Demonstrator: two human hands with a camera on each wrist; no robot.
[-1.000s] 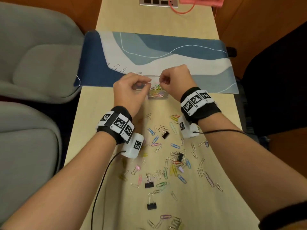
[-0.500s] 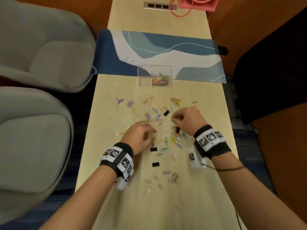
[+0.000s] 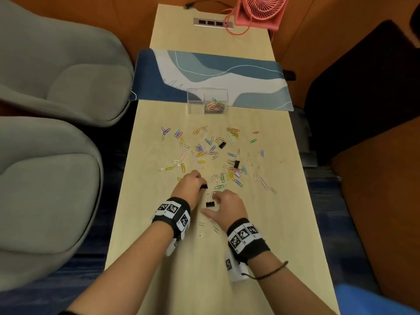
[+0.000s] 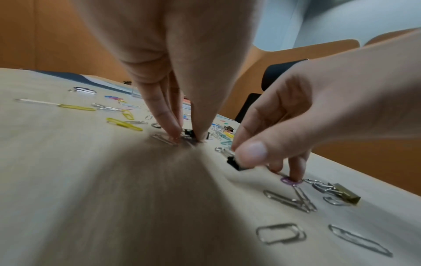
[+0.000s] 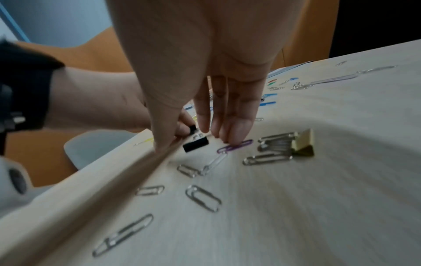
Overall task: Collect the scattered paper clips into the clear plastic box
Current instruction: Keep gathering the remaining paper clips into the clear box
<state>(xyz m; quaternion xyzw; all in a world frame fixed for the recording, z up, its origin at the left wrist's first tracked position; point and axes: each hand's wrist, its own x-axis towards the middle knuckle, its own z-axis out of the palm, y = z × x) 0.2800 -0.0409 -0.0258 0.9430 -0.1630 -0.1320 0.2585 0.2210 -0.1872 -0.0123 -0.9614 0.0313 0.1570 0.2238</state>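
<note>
On the pale wooden table (image 3: 284, 223), seen from my head, my left hand (image 3: 189, 186) and right hand (image 3: 225, 204) sit close together at the near edge of the scattered paper clips (image 3: 211, 153). Beyond them the clear plastic box (image 3: 207, 101) stands at the edge of the blue desk mat (image 3: 204, 71), with a heap of coloured clips in its right part. A small black binder clip (image 3: 210, 203) lies just beside my right fingers, and another black clip (image 3: 203, 185) shows at my left fingertips. A pink fan (image 3: 261, 10) stands at the table's far end.

From my left wrist, my left fingers (image 4: 167, 122) point straight down, tips drawn narrow together on the table around a small dark thing; whether they grip it I cannot tell. My right thumb (image 4: 250, 153) presses against the black binder clip.

From my right wrist, my right fingers (image 5: 234, 126) hang straight down, their tips touching a purple paper clip (image 5: 234, 146), my thumb set apart on the other side of the black binder clip. A gold binder clip (image 5: 304, 144) and silver clips (image 5: 202, 197) lie nearby.
</note>
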